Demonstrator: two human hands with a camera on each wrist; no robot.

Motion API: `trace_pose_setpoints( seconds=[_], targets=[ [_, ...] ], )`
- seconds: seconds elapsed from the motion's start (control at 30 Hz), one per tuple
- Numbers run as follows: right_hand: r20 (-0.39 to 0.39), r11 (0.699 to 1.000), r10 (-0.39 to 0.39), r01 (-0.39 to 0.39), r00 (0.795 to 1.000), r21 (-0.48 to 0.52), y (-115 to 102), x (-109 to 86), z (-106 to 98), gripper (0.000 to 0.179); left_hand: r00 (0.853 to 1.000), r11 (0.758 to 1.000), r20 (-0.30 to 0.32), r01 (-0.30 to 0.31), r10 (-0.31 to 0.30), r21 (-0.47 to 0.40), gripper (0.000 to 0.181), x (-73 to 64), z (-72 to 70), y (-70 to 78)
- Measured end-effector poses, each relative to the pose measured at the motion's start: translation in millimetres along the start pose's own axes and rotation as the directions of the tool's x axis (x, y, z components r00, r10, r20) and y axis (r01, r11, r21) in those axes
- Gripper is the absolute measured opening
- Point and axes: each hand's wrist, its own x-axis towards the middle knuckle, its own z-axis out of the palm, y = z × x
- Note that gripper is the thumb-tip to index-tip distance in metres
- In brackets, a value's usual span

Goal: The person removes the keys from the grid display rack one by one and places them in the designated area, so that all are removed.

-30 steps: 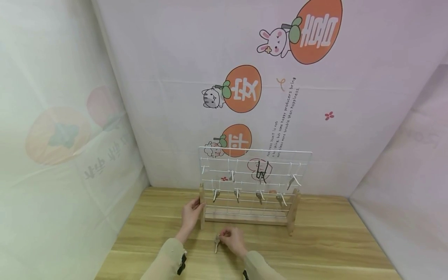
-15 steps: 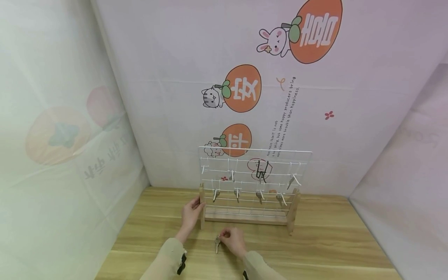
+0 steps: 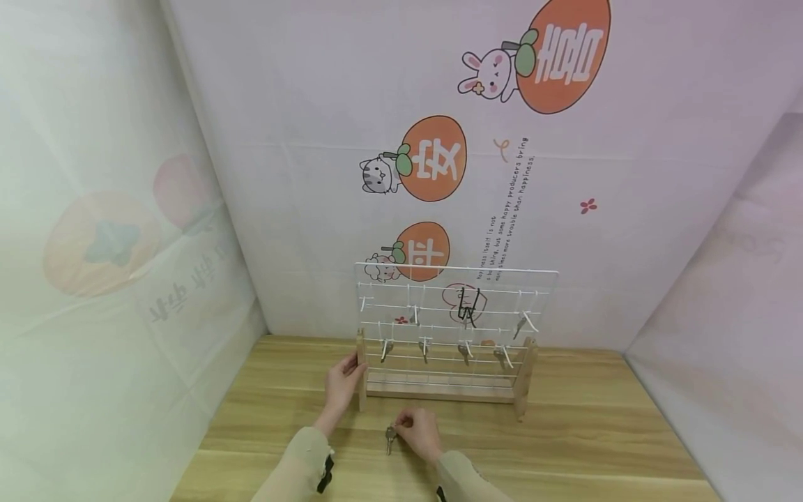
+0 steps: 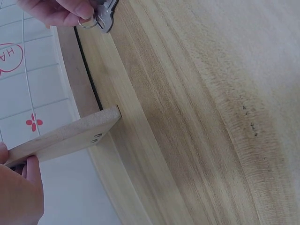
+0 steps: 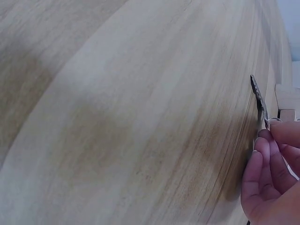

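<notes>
A wire grid rack on a wooden stand rises upright at the back of the table. My left hand grips the stand's left wooden post; in the left wrist view, thumb and fingers lie on both sides of this post. In front of the rack, my right hand pinches a small metal ring with a silver key on it. The key points away from the fingertips in the right wrist view. Several keys hang from white hooks on the grid.
A black hook sits on the grid's upper middle. At the upper left, a white hook shows no clear key. A wood-grain table spreads around the stand, with white printed cloth behind it and at both sides.
The key has turned a little beneath the right fingers. Both hands otherwise stay where they were, and the head view has shifted very slightly.
</notes>
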Motion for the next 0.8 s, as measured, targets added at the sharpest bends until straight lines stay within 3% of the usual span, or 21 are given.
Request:
trace_pose_setpoints(
  seconds=[0.53, 0.8],
  targets=[
    [0.027, 1.0, 0.023, -0.023, 0.999, 0.002, -1.4, -1.5, -2.3, 0.005, 1.0, 1.0, -0.01, 0.008, -0.008, -0.003, 0.042, 0.3, -0.6, 0.5],
    [0.012, 0.999, -0.011, 0.011, 1.0, 0.032, 2.2, -2.3, -2.7, 0.006, 1.0, 1.0, -0.019, 0.006, -0.006, 0.001, 0.041, -0.3, 0.4, 0.7]
  ],
)
